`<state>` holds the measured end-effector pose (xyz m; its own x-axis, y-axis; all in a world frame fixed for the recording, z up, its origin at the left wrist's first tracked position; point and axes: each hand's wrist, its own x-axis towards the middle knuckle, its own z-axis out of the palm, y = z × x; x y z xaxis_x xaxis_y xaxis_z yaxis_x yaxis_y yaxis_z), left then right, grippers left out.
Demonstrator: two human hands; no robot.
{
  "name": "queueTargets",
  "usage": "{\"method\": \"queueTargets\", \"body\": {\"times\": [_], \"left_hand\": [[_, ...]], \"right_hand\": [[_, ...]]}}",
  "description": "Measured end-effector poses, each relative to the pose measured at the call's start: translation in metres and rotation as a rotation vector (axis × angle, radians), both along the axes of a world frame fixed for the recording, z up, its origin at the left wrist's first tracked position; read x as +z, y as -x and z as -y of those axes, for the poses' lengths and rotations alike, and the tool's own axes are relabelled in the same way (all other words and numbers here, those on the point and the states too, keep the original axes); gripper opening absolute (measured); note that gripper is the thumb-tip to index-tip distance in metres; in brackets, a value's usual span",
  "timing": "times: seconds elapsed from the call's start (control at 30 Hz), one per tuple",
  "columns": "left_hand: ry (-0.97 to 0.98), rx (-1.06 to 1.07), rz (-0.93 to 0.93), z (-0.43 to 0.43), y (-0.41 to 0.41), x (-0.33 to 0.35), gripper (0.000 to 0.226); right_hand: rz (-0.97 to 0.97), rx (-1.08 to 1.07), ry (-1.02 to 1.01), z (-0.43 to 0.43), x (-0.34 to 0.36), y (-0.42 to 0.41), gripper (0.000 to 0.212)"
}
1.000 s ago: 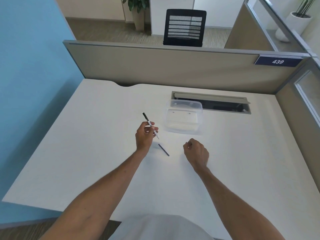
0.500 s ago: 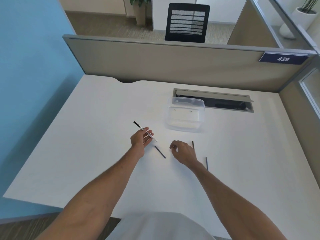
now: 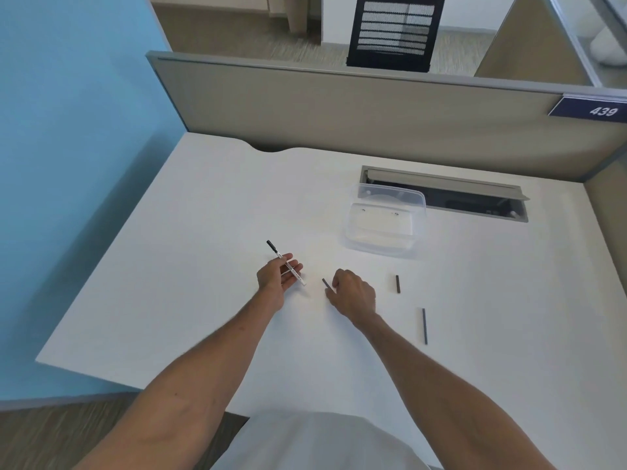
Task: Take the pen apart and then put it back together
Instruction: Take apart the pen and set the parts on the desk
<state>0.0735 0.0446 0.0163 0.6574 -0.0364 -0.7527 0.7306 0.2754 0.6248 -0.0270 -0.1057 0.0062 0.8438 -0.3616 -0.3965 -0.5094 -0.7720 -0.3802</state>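
Observation:
My left hand (image 3: 277, 278) holds a thin white pen barrel (image 3: 287, 263) with a black end pointing up and away to the left. Just right of it, my right hand (image 3: 353, 293) rests on the white desk (image 3: 203, 232), its fingertips closed on the end of a short dark pen part (image 3: 326, 283) that lies on the surface. Two more dark pen parts lie to the right: a short thick one (image 3: 398, 283) and a long thin one (image 3: 424, 326).
A clear plastic container (image 3: 385, 221) stands behind the hands, in front of an open cable tray slot (image 3: 475, 198). Grey partition walls (image 3: 339, 113) close the desk at the back and right. A blue wall is to the left.
My right hand has moved left from the desk's middle to the short dark part and closed on it. Two dark parts came into sight where the hand was. My left hand lowered slightly with the barrel.

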Motion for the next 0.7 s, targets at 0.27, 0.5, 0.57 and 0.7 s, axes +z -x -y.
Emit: {"method": "queueTargets", "body": {"times": [0.27,0.5,0.57,0.7], "left_hand": [[0.021,-0.051,-0.01,0.007,-0.004,-0.001,0.04],[0.028,-0.086,-0.014,0.017,-0.009,0.002,0.04],[0.014,-0.108,-0.015,0.022,-0.012,0.003,0.039],[-0.011,-0.152,0.005,0.035,-0.019,0.004,0.038]], "right_hand": [[-0.003,-0.043,0.006,-0.009,-0.001,-0.008,0.024],[-0.026,-0.06,-0.014,-0.008,0.0,-0.009,0.02],[-0.025,-0.121,-0.069,-0.003,0.003,-0.011,0.02],[0.011,-0.299,-0.227,0.014,0.013,-0.023,0.02]]}}
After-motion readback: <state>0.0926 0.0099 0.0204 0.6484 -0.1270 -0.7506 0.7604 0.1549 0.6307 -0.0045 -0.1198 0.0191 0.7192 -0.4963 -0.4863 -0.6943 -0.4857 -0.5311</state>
